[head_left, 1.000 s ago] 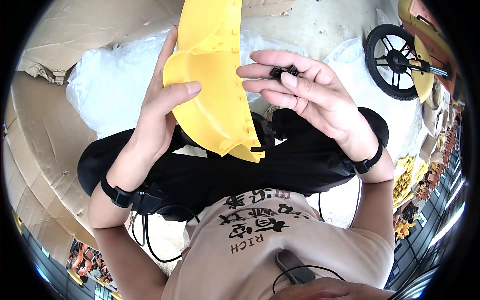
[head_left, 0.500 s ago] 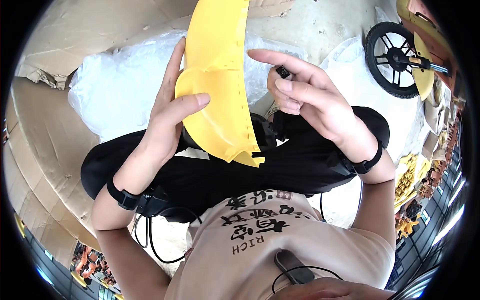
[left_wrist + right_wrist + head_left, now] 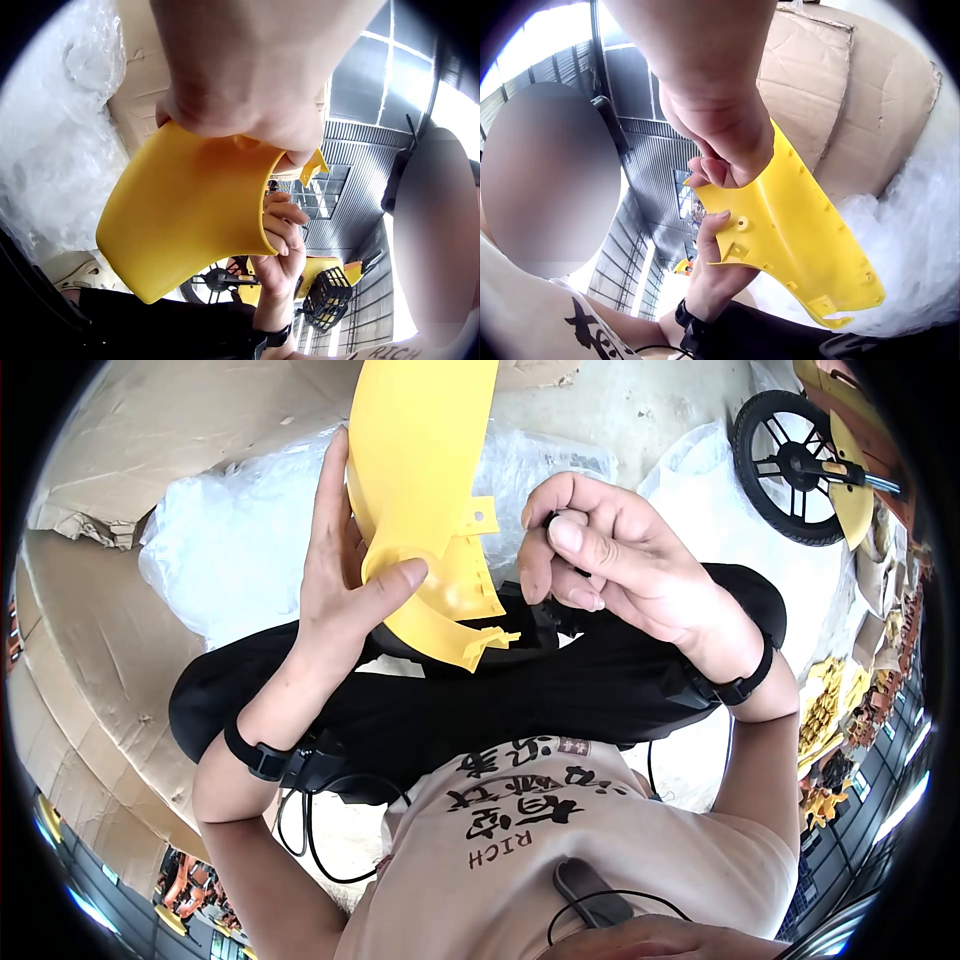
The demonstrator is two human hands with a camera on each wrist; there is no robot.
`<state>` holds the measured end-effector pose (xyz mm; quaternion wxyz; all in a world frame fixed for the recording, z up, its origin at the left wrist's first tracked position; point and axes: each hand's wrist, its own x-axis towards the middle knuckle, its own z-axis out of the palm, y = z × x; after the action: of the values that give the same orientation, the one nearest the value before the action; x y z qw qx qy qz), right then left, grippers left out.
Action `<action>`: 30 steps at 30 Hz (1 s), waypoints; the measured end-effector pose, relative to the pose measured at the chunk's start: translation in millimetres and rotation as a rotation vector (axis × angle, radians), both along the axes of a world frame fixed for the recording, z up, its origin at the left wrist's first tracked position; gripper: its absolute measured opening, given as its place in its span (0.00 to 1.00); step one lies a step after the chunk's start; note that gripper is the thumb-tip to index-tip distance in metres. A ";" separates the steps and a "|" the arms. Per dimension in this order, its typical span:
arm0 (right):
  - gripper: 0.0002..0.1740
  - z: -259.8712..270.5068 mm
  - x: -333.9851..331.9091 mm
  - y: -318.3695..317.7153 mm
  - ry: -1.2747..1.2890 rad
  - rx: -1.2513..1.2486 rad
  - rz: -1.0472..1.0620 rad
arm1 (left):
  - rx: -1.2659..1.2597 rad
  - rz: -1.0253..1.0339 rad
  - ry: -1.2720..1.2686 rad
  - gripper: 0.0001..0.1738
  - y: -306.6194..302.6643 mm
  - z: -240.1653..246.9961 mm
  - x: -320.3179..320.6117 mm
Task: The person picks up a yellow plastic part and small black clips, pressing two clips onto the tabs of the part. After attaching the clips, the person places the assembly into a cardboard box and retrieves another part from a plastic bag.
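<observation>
yellow fender [image 3: 425, 480] long axis runs forward | left hand [image 3: 345, 590] grips it | right hand [image 3: 610, 560] pinches black part [image 3: 552, 518]

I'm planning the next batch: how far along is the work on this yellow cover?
Done: the yellow cover is bare of wrapping, gripped by the left hand. In hand: the right hand pinches a small black part close to the cover's holed tab. Left: that part is not yet seated in the tab.

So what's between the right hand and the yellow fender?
Nothing: head view shows a bare gap between yellow fender and right hand, which pinches a small black part.
</observation>
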<state>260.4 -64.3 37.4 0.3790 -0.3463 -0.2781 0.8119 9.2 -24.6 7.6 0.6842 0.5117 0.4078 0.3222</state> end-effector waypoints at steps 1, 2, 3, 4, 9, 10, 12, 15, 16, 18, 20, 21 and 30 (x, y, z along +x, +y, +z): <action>0.17 -1.4 1.8 -0.9 0.014 0.013 0.018 | -0.002 -0.002 0.001 0.59 -0.2 0.3 0.4; 0.17 -2.8 2.9 -1.3 0.028 0.026 0.036 | 0.012 -0.016 0.004 0.59 -0.2 1.1 0.8; 0.17 -4.2 3.6 -0.6 0.029 0.025 0.034 | 0.026 -0.029 0.008 0.59 -0.2 1.5 1.1; 0.17 -5.6 4.3 -0.2 0.056 -0.011 -0.006 | 0.024 -0.032 0.009 0.59 -0.4 0.5 0.8; 0.19 -2.8 2.1 1.0 0.063 -0.088 -0.077 | 0.135 -0.041 0.054 0.59 0.0 -8.0 -3.3; 0.19 -2.0 3.6 0.4 0.063 -0.089 -0.078 | 0.134 -0.043 0.055 0.59 0.0 -8.4 -3.1; 0.19 -0.6 6.7 -0.8 0.113 -0.150 -0.013 | 0.207 -0.035 0.078 0.58 0.3 -9.4 -2.7; 0.17 5.9 4.9 -0.5 -0.003 -0.206 0.001 | 0.265 -0.044 0.111 0.58 0.2 -13.0 -3.8; 0.17 2.7 4.9 -1.0 -0.003 -0.208 0.000 | 0.264 -0.046 0.111 0.58 0.2 -13.7 -3.6; 0.13 -6.3 5.1 -1.8 0.092 -0.204 0.001 | 0.290 -0.044 0.109 0.58 0.2 -14.6 -3.1; 0.11 -3.0 2.2 -3.3 0.070 -0.189 0.003 | 0.286 -0.048 0.112 0.58 -0.4 -14.2 -3.0; 0.10 -1.8 1.1 -3.7 0.047 -0.174 0.004 | 0.282 -0.052 0.115 0.58 -0.7 -14.1 -2.9; 0.10 -1.8 0.2 -4.6 0.015 -0.125 0.031 | 0.269 -0.082 0.101 0.59 -1.7 -15.9 -1.8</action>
<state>260.6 -68.9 35.6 0.3460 -0.3587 -0.2296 0.8360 7.4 -26.4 -8.2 0.6006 0.6305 0.3738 0.3194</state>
